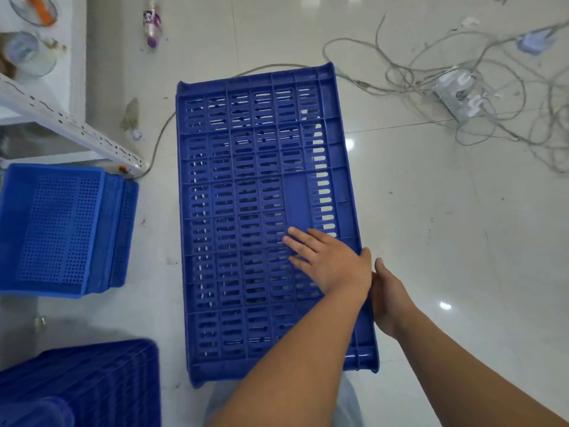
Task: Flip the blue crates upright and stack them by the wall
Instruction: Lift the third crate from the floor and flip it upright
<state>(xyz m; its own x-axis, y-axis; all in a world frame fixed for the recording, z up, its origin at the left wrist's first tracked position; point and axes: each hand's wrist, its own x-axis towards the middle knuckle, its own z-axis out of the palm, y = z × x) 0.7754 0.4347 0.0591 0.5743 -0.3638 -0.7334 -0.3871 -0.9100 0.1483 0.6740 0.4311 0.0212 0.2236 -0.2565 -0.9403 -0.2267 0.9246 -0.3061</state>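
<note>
Crate: large blue slotted crate (pixel 261 211) lies bottom-up on the pale tiled floor (pixel 431 241), directly below me, its long side running away from me and its ribbed underside facing the camera.
Left hand: my left hand (pixel 326 260) lies flat on the crate's underside near the right edge, fingers straight and spread, pressing on the slotted surface; it grips nothing.
Right hand: my right hand (pixel 389 298) sits at the crate's right rim, just beside the left wrist, thumb up along the edge; the fingers go down the outside of the rim and out of sight, so I cannot tell how tightly they curl on it.
Other crates: a lighter blue perforated crate (pixel 61 229) sits to the left, nested in at least one more, tipped so its mesh bottom faces me; another blue crate (pixel 86 383) fills the lower left corner.
Shelf: a white metal rack (pixel 77 131) stands at upper left beside the perforated crates.
Cables: grey cables (pixel 446 75) tangle on the floor at upper right around a white power strip (pixel 462 94); one lead runs behind the crate's far end.
Bottle: a plastic bottle (pixel 151 23) lies on the floor at the top.
</note>
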